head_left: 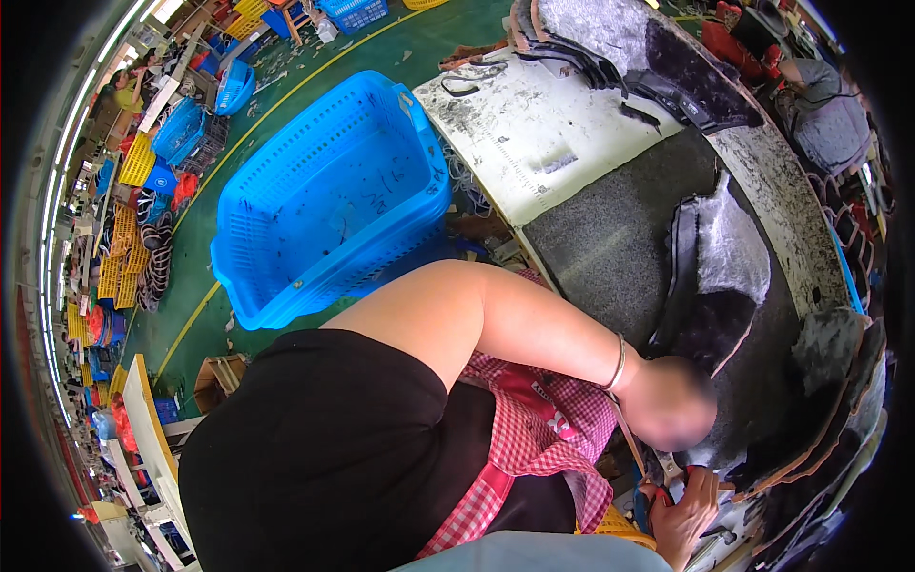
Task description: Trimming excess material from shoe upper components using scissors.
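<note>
My left arm reaches across to the right, a thin bracelet at its wrist. My left hand [670, 405] is blurred out over the dark mat's near edge, so its fingers do not show. Just below it, my right hand [688, 520] is curled around a small tool with red and dark handle parts [675, 490]. A shiny metal part of that tool points toward the left hand. Beyond the left hand lie stacked dark sheet pieces [720, 324], with a shiny grey piece [732, 243] on top. Whether the left hand touches any piece is hidden.
A dark mat [610, 238] covers part of the white worktable [534, 143]. More dark cut pieces [686, 95] sit at its far end, others [820, 410] at right. Stacked blue baskets [329, 191] stand left of the table. A co-worker [829, 119] is at the far right.
</note>
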The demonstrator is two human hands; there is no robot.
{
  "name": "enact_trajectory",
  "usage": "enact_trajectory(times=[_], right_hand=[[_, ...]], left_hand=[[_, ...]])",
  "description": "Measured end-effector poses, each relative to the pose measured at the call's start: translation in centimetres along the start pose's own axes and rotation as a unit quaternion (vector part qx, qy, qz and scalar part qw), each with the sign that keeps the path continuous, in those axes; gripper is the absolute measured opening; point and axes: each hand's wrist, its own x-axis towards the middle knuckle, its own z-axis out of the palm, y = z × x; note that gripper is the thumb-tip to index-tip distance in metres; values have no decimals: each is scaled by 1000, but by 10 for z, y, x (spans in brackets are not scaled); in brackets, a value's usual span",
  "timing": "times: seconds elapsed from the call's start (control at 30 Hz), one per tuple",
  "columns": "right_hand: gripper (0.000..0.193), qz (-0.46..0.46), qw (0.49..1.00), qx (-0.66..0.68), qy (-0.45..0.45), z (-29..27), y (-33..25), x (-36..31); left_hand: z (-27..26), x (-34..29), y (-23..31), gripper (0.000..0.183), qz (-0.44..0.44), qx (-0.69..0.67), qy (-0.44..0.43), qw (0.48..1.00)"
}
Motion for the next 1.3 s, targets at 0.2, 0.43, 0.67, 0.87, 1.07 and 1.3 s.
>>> enact_trajectory(times=[0.2, 0.43, 0.67, 0.87, 1.07, 1.3], right_hand=[[61, -5, 1000, -9, 10, 3, -13, -3], [78, -37, 997, -33, 52, 15, -26, 19], [68, -9, 999, -24, 42, 19, -20, 7], [65, 6, 998, -6, 65, 11, -20, -2], [61, 12, 997, 63, 37, 15, -18, -11], [57, 22, 999, 33, 16, 6, -25, 20]], left_hand=[[2, -1, -1, 26, 0, 0, 13, 1000], [-1, 0, -5, 25, -13, -8, 26, 1000], [-22, -1, -1, 33, 16, -50, 19, 998], [-53, -26, 4, 33, 15, -5, -34, 999], [-58, -17, -5, 23, 63, -39, -72, 995], [-81, -21, -10, 16, -13, 9, -77, 997]])
